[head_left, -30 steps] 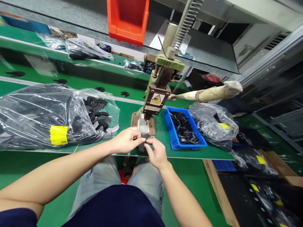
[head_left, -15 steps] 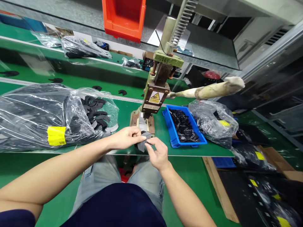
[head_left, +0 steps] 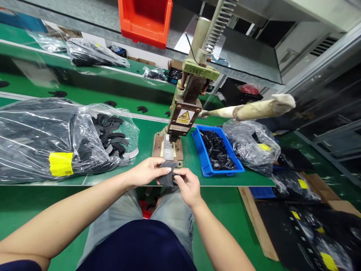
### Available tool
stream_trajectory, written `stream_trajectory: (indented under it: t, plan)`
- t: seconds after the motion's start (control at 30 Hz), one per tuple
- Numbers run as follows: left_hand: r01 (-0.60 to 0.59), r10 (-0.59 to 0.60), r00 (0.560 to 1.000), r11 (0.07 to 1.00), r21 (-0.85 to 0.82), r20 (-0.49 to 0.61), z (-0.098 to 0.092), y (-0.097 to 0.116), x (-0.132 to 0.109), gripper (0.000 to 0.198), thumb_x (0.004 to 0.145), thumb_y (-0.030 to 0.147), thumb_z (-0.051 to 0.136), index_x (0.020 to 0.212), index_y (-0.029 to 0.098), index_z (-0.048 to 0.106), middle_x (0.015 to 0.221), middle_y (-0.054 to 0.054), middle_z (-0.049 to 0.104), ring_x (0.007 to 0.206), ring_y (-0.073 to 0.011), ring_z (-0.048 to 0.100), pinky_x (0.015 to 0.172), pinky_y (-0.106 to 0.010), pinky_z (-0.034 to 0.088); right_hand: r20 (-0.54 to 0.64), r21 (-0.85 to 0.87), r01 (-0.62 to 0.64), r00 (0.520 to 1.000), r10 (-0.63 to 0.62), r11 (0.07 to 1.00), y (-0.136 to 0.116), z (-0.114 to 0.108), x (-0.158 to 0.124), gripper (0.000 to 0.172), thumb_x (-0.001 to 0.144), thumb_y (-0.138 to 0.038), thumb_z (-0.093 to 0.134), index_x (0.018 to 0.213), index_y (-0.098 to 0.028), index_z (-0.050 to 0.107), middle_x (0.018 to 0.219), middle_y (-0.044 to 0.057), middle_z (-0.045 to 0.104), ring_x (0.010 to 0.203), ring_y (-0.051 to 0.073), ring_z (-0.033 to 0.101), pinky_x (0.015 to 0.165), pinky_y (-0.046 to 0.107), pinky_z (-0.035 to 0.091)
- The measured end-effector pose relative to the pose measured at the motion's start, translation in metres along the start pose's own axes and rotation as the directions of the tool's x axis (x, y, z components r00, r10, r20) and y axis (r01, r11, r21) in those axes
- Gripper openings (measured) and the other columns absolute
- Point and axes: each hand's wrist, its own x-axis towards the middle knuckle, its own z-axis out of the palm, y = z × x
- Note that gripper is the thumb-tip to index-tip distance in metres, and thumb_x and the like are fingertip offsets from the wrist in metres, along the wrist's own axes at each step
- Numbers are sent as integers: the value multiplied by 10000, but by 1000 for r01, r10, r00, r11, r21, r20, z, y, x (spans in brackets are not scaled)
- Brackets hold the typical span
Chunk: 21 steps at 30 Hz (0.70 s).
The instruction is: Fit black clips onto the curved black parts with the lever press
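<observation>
Between my two hands are dark grey curved plastic pieces (head_left: 168, 177), held just in front of a hand press (head_left: 184, 113). My left hand (head_left: 149, 172) pinches them from the left, its thumb on top. My right hand (head_left: 188, 184) has thumb and forefinger closed at their right side; a small dark part seems to be at those fingertips, too small to make out. Behind my fingers is the press base (head_left: 178, 152) with a light metal block on it. A clear plastic bag (head_left: 36, 135) with many similar curved pieces lies open toward my left hand.
Right of the press stands a blue bin (head_left: 239, 169) full of small black parts, beside another plastic bag (head_left: 251, 146). The press lever (head_left: 248, 109) sticks out rightward above them. Black curved pieces (head_left: 142, 109) lie on the green strip behind. An orange bin (head_left: 145, 32) sits on the shelf above.
Both hands, with the curved pieces, have come slightly nearer to me, away from the press base. The pieces are turned so more of their flat side shows. The view has shifted a little.
</observation>
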Motion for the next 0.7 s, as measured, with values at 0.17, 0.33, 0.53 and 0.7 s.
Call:
stream_trajectory:
  t: [0.17,0.33,0.53,0.7]
  plan:
    - [20,-20,1000,994,-109,-2,2,-7,0,443,823,602,794,910,176,712,833,-34,723,673,-153,634,627,-268,530,5,163,-165,986,166,973,5,9,2,291,952,-506,622,1010,-226,679,791,30,740,679,165,708,632,313,605]
    - [1,-3,1000,982,-189,-9,-4,-12,4,542,890,703,668,915,161,693,797,-67,697,697,-176,651,669,-308,574,-8,195,-246,968,252,950,4,8,4,332,920,-535,663,1016,-217,665,774,26,725,676,146,690,649,298,598]
    - [-54,186,949,891,452,-254,-41,-37,2,508,990,663,511,908,192,681,803,-40,673,758,-193,635,721,-316,528,-91,31,-234,968,236,972,-3,-26,26,372,895,-560,673,985,-199,681,753,33,717,665,148,666,631,297,569]
    - [-93,370,913,602,793,-174,-56,-77,-4,297,1035,484,520,966,222,642,945,-38,651,777,-188,616,742,-331,496,-187,-218,-196,970,157,956,0,-73,88,430,870,-625,646,929,-200,679,718,23,696,643,155,631,618,305,537]
